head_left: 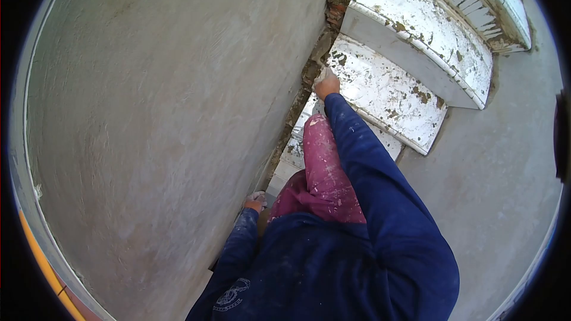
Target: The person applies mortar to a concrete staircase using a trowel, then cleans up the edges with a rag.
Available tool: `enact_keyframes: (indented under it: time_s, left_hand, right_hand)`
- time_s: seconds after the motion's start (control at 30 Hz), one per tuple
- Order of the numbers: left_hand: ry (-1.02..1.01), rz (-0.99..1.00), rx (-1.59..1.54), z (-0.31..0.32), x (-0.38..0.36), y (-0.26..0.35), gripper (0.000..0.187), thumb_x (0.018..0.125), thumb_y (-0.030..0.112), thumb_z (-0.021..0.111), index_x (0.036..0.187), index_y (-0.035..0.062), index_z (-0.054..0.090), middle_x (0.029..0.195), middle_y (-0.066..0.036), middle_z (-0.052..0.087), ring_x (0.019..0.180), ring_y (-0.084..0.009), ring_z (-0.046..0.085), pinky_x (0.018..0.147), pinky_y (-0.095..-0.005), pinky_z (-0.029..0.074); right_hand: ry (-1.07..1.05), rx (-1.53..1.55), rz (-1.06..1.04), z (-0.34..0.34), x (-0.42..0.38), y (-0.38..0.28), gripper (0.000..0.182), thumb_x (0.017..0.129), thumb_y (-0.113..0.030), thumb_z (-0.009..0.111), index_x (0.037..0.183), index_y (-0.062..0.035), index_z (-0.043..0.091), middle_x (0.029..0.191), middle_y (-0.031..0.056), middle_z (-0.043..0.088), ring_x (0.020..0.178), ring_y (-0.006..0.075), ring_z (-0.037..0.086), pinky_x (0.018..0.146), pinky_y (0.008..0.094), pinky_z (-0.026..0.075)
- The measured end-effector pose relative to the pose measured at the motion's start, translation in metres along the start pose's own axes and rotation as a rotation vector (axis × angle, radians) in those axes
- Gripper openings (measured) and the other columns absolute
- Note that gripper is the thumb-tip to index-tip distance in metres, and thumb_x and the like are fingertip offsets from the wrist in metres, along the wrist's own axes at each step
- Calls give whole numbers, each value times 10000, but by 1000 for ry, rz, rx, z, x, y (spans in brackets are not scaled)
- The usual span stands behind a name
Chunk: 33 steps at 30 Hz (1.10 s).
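My right hand (327, 84) reaches forward to the wall-side edge of a white stair tread (383, 86). Its fingers are closed and whitened with plaster or dust; what they grip, if anything, is hidden. Beside it runs a rough gap (310, 71) of broken mortar between the stairs and the plastered wall (172, 101). Low beside my leg, close to the wall, my left hand (257, 201) is also closed, with pale residue on the fingers. I cannot make out what it holds.
Above, another white tread (428, 21) is spotted with mortar, and a higher step (470, 9) has brown drips down its front. My spattered pink trousers (324, 160) cover part of the lower steps. A grey plastered surface (476, 166) lies to the right.
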State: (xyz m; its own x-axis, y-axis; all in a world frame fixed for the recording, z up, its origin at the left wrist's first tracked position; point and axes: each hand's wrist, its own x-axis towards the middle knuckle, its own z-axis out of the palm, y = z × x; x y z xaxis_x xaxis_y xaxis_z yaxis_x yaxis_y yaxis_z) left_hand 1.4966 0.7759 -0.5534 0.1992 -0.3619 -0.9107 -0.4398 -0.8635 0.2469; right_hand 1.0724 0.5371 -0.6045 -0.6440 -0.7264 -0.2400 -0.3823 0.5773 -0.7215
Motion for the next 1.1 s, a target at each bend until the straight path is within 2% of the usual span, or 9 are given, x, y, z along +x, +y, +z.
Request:
enact_keyframes:
  time_s: [0.03,0.17,0.3,0.4,0.5,0.6,0.77,0.97,1.1]
  left_hand:
    - [0,2,28,-3,3,-2,256,926,170,596,1159,68,624,921,-18,669,699,-111,643,545,-241,470]
    - [-9,18,-29,-2,1,-6,259,932,183,574,1168,85,611,916,-26,666,714,-118,648,580,-253,495]
    - [-12,81,-75,7,-6,-1,264,934,193,569,1176,92,603,913,-29,664,734,-119,647,607,-261,510]
    - [-23,67,-55,11,-5,-5,265,941,202,567,1179,92,602,918,-27,660,757,-121,649,627,-265,514]
    - [-5,55,68,9,-11,1,262,947,208,562,1181,98,602,929,-24,658,773,-122,652,643,-263,517]
    - [10,50,16,-3,-20,1,255,950,198,554,1182,106,604,943,-24,659,780,-124,655,654,-264,520]
    - [39,71,-23,-15,-14,-19,255,935,210,572,1167,110,611,935,-28,661,762,-131,660,628,-274,521]
    - [20,-8,34,-5,-1,-7,201,886,175,632,1053,64,649,814,-44,655,682,-128,629,528,-282,510]
    - [-5,193,131,3,21,-5,188,872,140,634,1048,77,654,801,-55,649,689,-154,628,526,-299,518]
  right_hand:
    - [-71,-20,-113,-8,-3,-10,305,721,-110,659,978,27,571,901,277,642,924,445,617,817,481,502]
    - [148,22,49,-39,-28,31,318,769,-108,657,1045,13,556,951,274,627,921,442,611,831,479,492]
    - [144,-189,120,-81,-76,88,517,794,-120,652,1267,-5,477,977,276,587,952,449,579,845,487,473]
    - [110,-201,46,-46,-82,106,484,792,-147,657,1218,34,518,1042,294,597,998,445,574,877,483,466]
    - [-54,-131,-247,-18,-64,78,512,791,-141,655,1245,37,502,1025,286,606,986,442,580,877,484,468]
    - [-50,-69,-108,-18,-49,51,570,760,-115,667,1287,20,496,1112,292,592,1047,421,577,913,453,471]
    - [51,-86,161,-61,-55,83,469,761,-119,675,1198,-1,551,962,284,629,940,442,611,833,476,497]
    - [-201,-93,-82,-72,-42,38,409,738,-108,647,1122,2,562,975,276,643,960,445,614,867,471,495]
    - [-33,80,-50,-121,-71,-4,453,720,-151,698,1118,21,565,991,276,644,968,443,612,850,461,494]
